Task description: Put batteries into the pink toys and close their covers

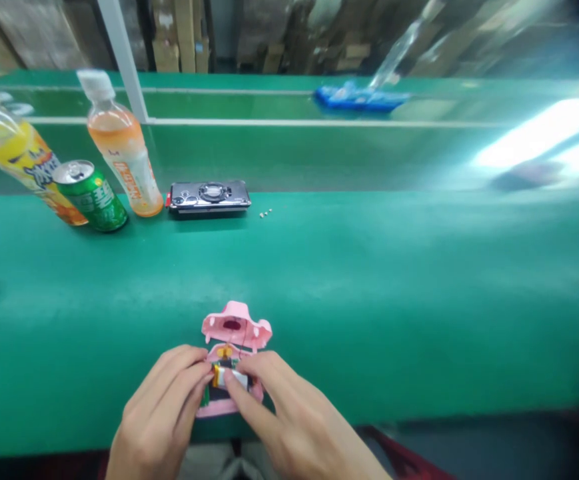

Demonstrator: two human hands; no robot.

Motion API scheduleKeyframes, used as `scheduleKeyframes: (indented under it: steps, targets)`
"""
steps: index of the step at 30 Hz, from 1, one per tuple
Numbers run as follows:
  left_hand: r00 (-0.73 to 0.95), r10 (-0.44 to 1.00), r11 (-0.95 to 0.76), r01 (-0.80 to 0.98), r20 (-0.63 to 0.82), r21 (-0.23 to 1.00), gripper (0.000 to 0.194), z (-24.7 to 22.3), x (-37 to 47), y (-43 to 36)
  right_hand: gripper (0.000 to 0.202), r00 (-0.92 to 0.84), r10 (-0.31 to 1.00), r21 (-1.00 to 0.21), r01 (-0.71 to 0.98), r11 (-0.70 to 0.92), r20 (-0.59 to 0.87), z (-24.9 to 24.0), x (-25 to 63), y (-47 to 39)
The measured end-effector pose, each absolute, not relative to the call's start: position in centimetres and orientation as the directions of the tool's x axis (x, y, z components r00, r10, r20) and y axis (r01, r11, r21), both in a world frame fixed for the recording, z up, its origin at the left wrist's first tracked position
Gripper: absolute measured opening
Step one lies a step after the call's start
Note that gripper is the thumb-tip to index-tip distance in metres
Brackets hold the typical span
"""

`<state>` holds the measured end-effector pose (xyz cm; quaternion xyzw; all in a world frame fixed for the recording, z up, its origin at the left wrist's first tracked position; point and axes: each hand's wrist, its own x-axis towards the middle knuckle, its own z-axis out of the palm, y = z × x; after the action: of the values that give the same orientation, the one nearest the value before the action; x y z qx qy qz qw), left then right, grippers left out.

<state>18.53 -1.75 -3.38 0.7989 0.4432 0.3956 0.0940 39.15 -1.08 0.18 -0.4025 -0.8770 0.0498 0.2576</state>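
Observation:
An opened pink plastic casing [216,408] lies at the near edge of the green table, with a green circuit board and dark parts inside. A small silver battery [238,379] with a yellow end sits over its middle. My left hand [159,403] is closed at the casing's left side, its fingertips by the battery's yellow end. Thumb and forefinger of my right hand [289,407] close on the battery from the right. Just beyond lies the matching pink shell half [236,327], inner side showing, with a thin wire running down from it. My fingers hide part of the inside.
Farther back stand a green can [96,200], an orange drink bottle [126,153] and a yellow drink bottle [24,153]. Beside them lies a phone [212,197], with tiny white bits [265,213] to its right. A blue object [359,98] rests beyond, across a white strip.

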Motion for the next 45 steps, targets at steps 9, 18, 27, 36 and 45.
scheduleKeyframes:
  steps: [9,18,27,36,45]
  targets:
    - [0.374,0.738,-0.634,0.669,0.562,0.388,0.021,-4.0,18.7,-2.4,0.026,-0.576,0.713,-0.343,0.628,0.699,0.399,-0.1,39.1,-1.1]
    - [0.654,0.609,-0.781,0.595,0.449,0.192,0.031,-2.0,16.5,-1.5,0.023,-0.597,0.709,-0.296,0.648,0.702,0.376,-0.4,39.3,-1.0]
    - [0.564,0.723,-0.689,0.631,0.399,0.358,0.036,-3.7,16.7,-2.2,0.017,-0.318,0.742,-0.314,0.756,0.574,0.590,-2.5,39.2,-2.4]
    - [0.546,0.711,-0.699,0.616,0.443,0.363,0.035,-2.8,17.3,-2.2,0.031,-0.124,0.710,-0.451,0.693,0.562,0.694,-2.4,40.5,-3.0]
    - [0.474,0.762,-0.635,0.681,0.442,0.364,0.026,-2.7,17.6,-2.5,0.071,-0.394,0.485,-0.333,0.919,0.211,-0.781,7.3,36.7,14.5]
